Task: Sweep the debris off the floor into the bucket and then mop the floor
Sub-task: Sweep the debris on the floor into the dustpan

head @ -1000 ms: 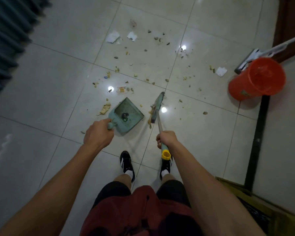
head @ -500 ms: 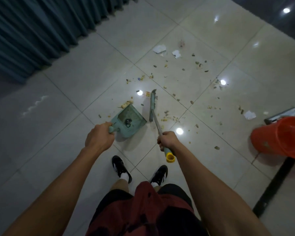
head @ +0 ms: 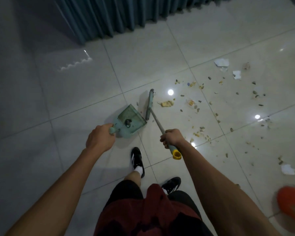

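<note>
Yellowish debris [head: 167, 103] lay scattered over the pale tile floor [head: 92, 92], mostly right of the tools, none yet gathered. Beside it the broom [head: 149, 103] stood on edge, its head just apart from the green dustpan [head: 131, 119], probably to drag crumbs in. Right hand [head: 173, 137] gripped the broom's shaft; left hand [head: 100, 139] wrapped the pan's handle, steadying it. At the lower right frame edge, well apart, sat the orange bucket [head: 291, 203].

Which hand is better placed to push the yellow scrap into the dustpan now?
Probably the right hand: it grips the broom, whose head lies between the dustpan and yellow scrap.
</note>
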{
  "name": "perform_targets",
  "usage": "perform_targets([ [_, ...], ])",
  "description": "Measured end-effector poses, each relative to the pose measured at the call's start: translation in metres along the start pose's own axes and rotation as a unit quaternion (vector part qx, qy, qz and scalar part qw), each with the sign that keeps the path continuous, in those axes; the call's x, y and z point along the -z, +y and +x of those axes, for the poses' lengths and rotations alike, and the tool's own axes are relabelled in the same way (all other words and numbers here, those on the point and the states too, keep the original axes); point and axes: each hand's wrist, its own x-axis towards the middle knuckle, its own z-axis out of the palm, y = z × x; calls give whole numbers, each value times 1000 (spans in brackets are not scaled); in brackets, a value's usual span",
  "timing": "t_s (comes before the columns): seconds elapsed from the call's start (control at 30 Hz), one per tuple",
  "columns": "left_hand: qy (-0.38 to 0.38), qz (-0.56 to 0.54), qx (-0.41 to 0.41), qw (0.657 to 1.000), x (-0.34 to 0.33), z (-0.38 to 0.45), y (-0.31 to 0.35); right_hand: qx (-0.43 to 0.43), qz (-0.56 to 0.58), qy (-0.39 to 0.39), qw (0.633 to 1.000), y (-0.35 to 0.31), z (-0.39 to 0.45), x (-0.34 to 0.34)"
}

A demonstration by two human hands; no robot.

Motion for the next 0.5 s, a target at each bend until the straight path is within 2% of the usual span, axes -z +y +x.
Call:
perform_targets([
  [0.27,-5,-15,64,998,47,48,-69,-1,-30,-37,999,-75,35,-100],
  [0.5,-36,-21,74,996,66,69,-106,-30,-10,-75,997,-103,55,-138],
])
